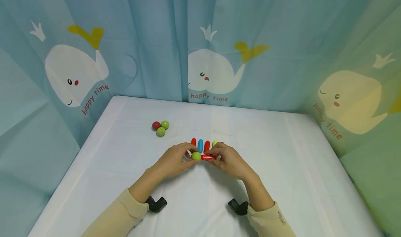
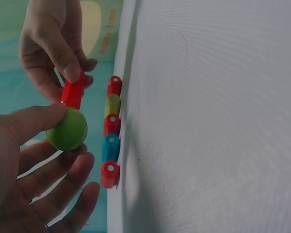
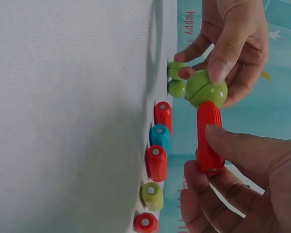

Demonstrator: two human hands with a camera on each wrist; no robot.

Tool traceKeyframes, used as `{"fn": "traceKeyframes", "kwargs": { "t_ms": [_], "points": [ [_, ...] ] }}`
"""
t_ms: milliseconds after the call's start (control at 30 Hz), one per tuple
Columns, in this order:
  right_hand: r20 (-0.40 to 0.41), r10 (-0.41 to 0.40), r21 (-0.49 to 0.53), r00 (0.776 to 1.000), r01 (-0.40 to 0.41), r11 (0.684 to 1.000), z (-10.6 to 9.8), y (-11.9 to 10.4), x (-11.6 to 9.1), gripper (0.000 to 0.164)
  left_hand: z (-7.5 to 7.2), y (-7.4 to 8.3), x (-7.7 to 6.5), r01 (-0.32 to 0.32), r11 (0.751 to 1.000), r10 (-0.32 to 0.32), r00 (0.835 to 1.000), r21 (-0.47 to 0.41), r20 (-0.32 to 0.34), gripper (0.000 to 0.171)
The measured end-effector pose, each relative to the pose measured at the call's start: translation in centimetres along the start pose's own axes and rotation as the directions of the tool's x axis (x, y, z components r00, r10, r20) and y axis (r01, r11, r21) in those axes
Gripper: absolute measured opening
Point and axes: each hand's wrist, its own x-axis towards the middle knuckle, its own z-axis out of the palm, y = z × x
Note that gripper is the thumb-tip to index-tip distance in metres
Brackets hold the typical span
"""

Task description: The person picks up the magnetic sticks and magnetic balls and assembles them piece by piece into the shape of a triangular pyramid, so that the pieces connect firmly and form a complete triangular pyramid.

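Observation:
My left hand (image 1: pixel 173 161) pinches a green ball (image 1: pixel 196 156) between thumb and fingers. A short red rod (image 3: pixel 209 138) is held in my right hand (image 1: pixel 231 163), thumb on one side and fingers on the other. One end of this rod meets the ball, end to side, as the right wrist view shows. Both pieces are up off the table, just in front of a row of loose rods. That row has red rods (image 2: pixel 110 174), a blue rod (image 1: pixel 200 145) and a yellow-green rod (image 3: pixel 152 196), with pale dots on their near ends.
Farther back and to the left, a dark red ball (image 1: pixel 156 126) and two green balls (image 1: pixel 160 131) sit together on the white table (image 1: pixel 266 136). Blue curtains (image 1: pixel 163 49) with whale prints hang behind and beside the table. Black wrist mounts (image 1: pixel 156 204) are on both wrists.

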Motion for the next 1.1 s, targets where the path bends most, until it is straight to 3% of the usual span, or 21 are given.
{"fn": "traceKeyframes", "kwargs": {
  "t_ms": [367,767,1100],
  "points": [
    [-0.026,-0.028,0.053,0.999,0.029,0.998,-0.3,0.0,0.0,0.028,0.3,0.0,0.0,0.001,1.000,-0.001,0.999,-0.027,0.032,0.026],
    [-0.138,-0.047,0.291,0.989,0.086,0.953,1.0,-0.8,0.4,0.045,0.9,-0.1,-0.1,0.008,0.999,-0.005,0.998,-0.044,0.064,0.037],
    [-0.077,0.017,0.287,0.997,0.006,0.958,2.2,-0.8,0.6,0.022,0.6,0.4,-0.1,0.042,0.986,-0.035,0.998,-0.162,0.045,0.030]
  ]
}}
